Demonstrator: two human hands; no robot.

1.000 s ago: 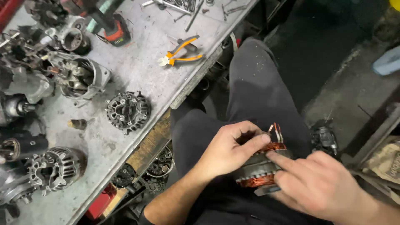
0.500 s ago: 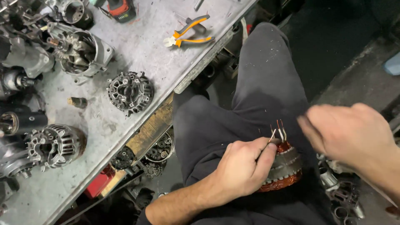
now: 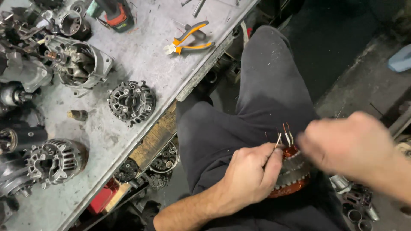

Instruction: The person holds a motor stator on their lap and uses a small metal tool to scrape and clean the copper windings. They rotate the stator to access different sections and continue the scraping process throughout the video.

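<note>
Stator [image 3: 293, 173], a ring of stacked grey steel plates wound with copper wire, sits on the lap of a seated person in dark trousers, to the right of a grey metal surface [image 3: 141, 55]. The left hand [image 3: 250, 177] wraps around the ring's near side, fingers [image 3: 267, 160] curled shut on it, thumb and forefinger pinching up near the bare copper lead ends [image 3: 286, 134] that stand upright from the top. The right hand [image 3: 349, 147] hovers just beside those leads, blurred; whether its fingers are open or closed on anything cannot be told.

Judging by its build, the ring is probably heavy for its size and rigid, so the steel outer band is the safe place to grip. The windings and thin leads look easy to bend or scrape.

On the surface lie alternator housings [image 3: 130, 102], an orange-handled pair of pliers [image 3: 188, 39] and a cordless drill [image 3: 117, 15].
</note>
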